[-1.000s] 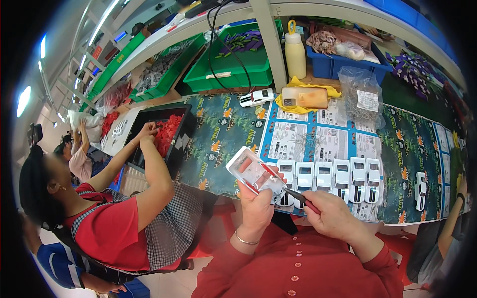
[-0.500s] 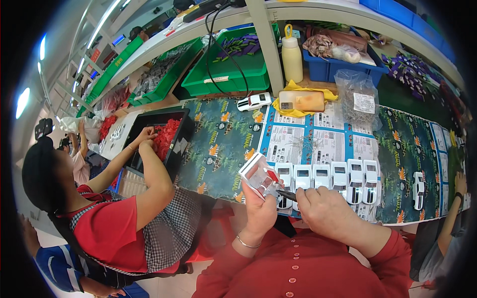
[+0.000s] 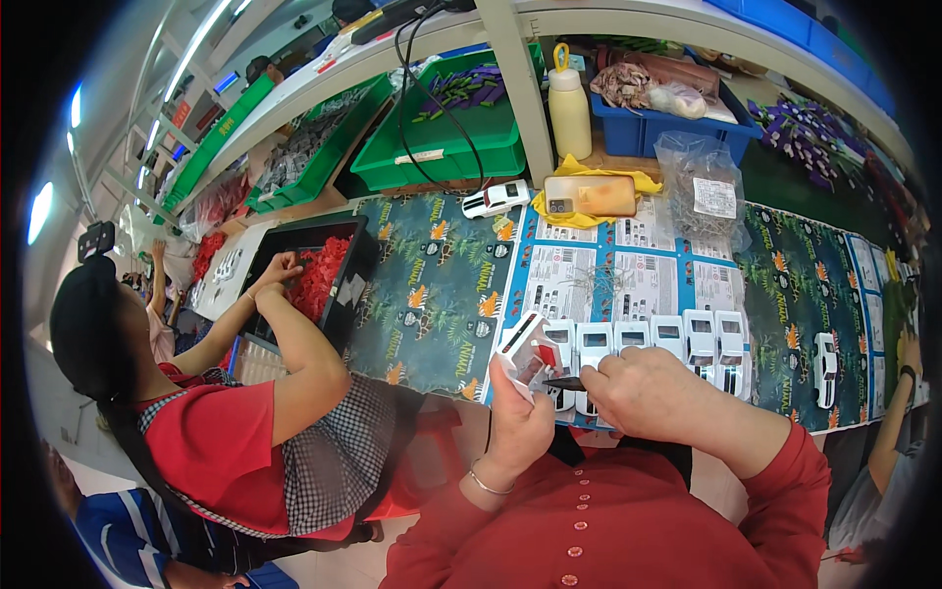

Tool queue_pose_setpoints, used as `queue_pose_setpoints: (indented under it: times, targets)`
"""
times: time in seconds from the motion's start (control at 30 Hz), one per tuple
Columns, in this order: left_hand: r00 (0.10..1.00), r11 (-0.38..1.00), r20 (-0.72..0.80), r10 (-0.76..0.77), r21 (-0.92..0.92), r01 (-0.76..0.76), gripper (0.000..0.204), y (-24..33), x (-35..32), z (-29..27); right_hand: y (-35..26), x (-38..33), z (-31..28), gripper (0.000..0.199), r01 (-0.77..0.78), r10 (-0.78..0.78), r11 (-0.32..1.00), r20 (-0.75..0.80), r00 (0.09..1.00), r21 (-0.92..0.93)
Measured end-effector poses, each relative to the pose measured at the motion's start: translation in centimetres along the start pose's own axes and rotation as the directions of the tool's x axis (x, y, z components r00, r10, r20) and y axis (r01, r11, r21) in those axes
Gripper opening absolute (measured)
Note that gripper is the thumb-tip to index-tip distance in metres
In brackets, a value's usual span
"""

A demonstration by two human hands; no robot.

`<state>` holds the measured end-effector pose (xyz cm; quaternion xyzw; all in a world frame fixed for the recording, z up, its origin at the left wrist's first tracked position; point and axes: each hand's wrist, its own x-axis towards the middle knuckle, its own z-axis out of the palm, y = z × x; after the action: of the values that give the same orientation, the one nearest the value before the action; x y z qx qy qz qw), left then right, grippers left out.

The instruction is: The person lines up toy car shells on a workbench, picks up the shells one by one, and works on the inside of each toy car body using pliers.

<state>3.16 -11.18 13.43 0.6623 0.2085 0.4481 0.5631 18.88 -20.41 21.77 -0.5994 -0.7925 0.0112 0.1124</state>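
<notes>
My left hand [image 3: 520,424] holds up a white toy car shell [image 3: 520,344] with its hollow inside showing. A red part [image 3: 548,354] sits inside the shell. My right hand [image 3: 650,395] is closed around a slim dark pointed tool [image 3: 563,384], its tip at the shell's lower edge. Whether the tip touches the red part I cannot tell. Just behind my hands stands a row of several white toy cars [image 3: 595,340], partly hidden by my right hand.
Beyond the row lie small thin metal pieces [image 3: 601,283]. A clear bag [image 3: 702,191], a phone [image 3: 594,194] on yellow cloth and a cream bottle [image 3: 569,113] stand farther back. Single toy cars are at the back [image 3: 496,199] and right [image 3: 824,370]. A co-worker [image 3: 226,432] reaches into a black bin [image 3: 361,257].
The shell in my left hand has shifted slightly right and tilted more upright. The tool in my right hand has turned flatter and stays against the shell. My right hand has moved a little.
</notes>
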Motion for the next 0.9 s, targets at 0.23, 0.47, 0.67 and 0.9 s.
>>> queue_pose_setpoints:
  times: [0.23,0.47,0.67,0.9]
  targets:
    - [0.977,0.923,-0.046,-0.210,-0.338,0.183,0.078,0.5,-0.1,-1.5,0.1,-0.9,2.7,0.027,-0.123,0.147,0.934,-0.047,0.988,0.335]
    - [0.993,0.943,-0.111,-0.030,0.328,0.065,0.073,-5.7,2.5,-9.5,-0.5,-6.6,6.0,0.042,-0.324,0.358,0.297,0.210,0.910,0.898]
    - [0.937,0.318,-0.340,0.080,0.900,0.299,0.066,-7.8,5.5,-15.5,-3.7,-8.5,4.8,0.057,-0.098,0.259,-0.546,0.279,0.925,0.832]
    - [0.960,0.044,-0.094,0.263,0.995,0.085,0.058,-6.6,6.7,-13.8,-1.9,-8.6,10.4,0.056,-0.149,0.025,-0.698,0.232,0.972,0.700]
